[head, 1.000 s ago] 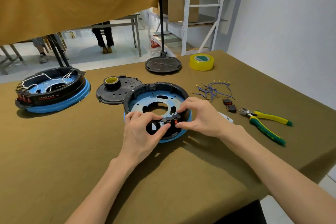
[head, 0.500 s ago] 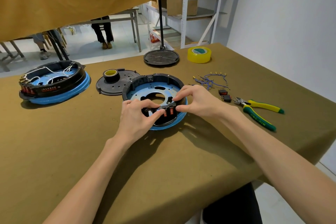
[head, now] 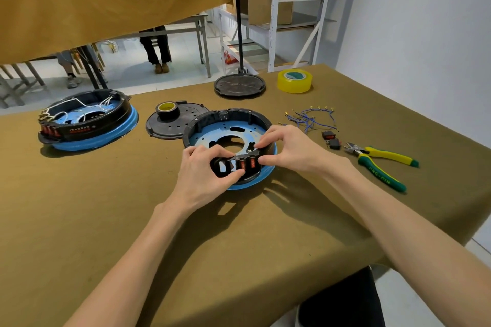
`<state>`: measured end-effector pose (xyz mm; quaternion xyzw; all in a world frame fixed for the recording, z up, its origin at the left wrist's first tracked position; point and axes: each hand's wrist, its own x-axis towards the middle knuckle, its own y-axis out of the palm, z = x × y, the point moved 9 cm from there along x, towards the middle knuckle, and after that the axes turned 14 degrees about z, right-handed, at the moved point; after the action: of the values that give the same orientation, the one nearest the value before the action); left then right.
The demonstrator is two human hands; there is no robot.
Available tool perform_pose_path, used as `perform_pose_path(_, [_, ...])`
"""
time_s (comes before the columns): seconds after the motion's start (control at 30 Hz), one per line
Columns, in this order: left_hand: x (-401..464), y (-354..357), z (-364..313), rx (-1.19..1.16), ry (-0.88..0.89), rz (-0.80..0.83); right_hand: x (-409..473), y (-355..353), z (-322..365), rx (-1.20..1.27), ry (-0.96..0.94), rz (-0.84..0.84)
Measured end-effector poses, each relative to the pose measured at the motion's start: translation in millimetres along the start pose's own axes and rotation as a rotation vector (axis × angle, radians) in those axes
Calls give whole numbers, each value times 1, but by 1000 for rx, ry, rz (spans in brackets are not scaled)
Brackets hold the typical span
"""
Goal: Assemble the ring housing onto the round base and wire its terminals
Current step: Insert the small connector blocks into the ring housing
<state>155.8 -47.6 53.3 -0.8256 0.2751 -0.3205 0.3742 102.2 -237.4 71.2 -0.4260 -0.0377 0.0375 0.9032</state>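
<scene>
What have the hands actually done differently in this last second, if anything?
Very little. Both hands, left hand and right hand, still pinch at the front of the ring housing; two red switches now show between them, earlier mostly hidden by fingers. The pliers, blue wires and tape roll lie as before.

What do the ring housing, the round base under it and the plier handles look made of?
Ring housing: black moulded plastic, slight sheen. Round base: probably metal plate under blue film, punched holes showing. Plier handles: yellow-green rubbery grips, matte, it seems.
</scene>
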Motion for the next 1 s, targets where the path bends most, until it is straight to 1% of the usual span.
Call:
perform_pose_path(0.13, [-1,1,-9,56,-15,-80,-1,2,-1,-18,-32,-90])
perform_pose_path(0.3, [-1,2,-7,63,-25,-89,-3,11,5,-167,-116,-110])
perform_pose_path(0.37, [-1,3,-7,58,-27,-84,-5,9,-1,-121,-100,-123])
perform_pose_path(0.5, [0,4,-5,49,-7,-94,-14,11,-14,16,-63,-65])
perform_pose_path(0.53, [0,4,-4,45,-9,-98,-20,7,-18,28,-46,-101])
perform_pose_path(0.57, [1,5,-3,39,-18,-106,-26,-1,-25,30,-16,-180])
perform_pose_path(0.63, [2,7,-2,22,-33,-136,-42,-28,-44,-35,115,-427])
perform_pose_path(0.67, [3,9,-3,17,-34,-147,-50,-41,-57,-108,227,-530])
perform_pose_path(0.7, [3,10,-3,12,-31,-150,-56,-52,-72,-197,367,-573])
perform_pose_path(0.73, [4,12,-3,8,-26,-150,-58,-59,-88,-289,523,-544])
perform_pose_path(0.77, [4,12,-2,4,-22,-152,-59,-63,-106,-361,677,-460])
perform_pose_path(0.8, [4,12,-1,2,-19,-154,-60,-63,-122,-399,802,-364])
perform_pose_path(0.83, [3,13,-1,2,-16,-155,-60,-64,-133,-405,880,-285])
perform_pose_path(0.9, [3,13,0,3,-4,-158,-55,-66,-143,-376,918,-201])
perform_pose_path(1.0, [3,12,-2,0,10,-157,-47,-72,-148,-372,921,-148])
